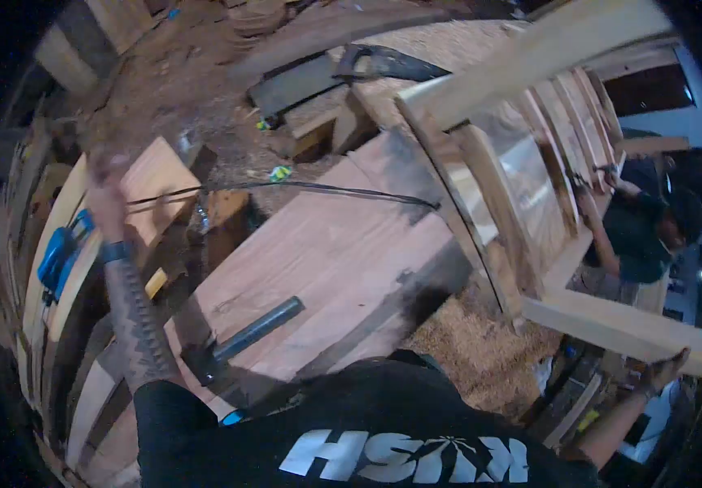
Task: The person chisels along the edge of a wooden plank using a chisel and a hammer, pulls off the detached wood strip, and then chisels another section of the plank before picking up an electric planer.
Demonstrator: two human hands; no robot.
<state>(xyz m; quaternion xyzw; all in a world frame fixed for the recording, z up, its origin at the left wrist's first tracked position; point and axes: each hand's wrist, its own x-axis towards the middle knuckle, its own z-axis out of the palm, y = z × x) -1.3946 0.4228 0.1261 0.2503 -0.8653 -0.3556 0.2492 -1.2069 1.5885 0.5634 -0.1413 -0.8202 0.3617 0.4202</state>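
Note:
My left hand (107, 199) is stretched out at the left, blurred, beside a dark cord (302, 187) and above curved boards (74, 281); its fingers are smeared. A blue power tool (58, 259) rests on these boards, just below the hand. At the lower right my right hand (665, 372) grips the end of a leg of a large wooden frame (619, 324), its fingers against the leg's lower edge. Between my arms lies a thick wooden slab (318, 252), with a hammer (257, 329) on its near left part. The cord crosses the slab's far part.
A co-worker (652, 236) stands behind the frame at the right, hands on its slats. A black handsaw (392, 63) lies on wood at the top. Sawdust (489, 350) is heaped below the frame; wood blocks (318, 134) stand beyond the slab.

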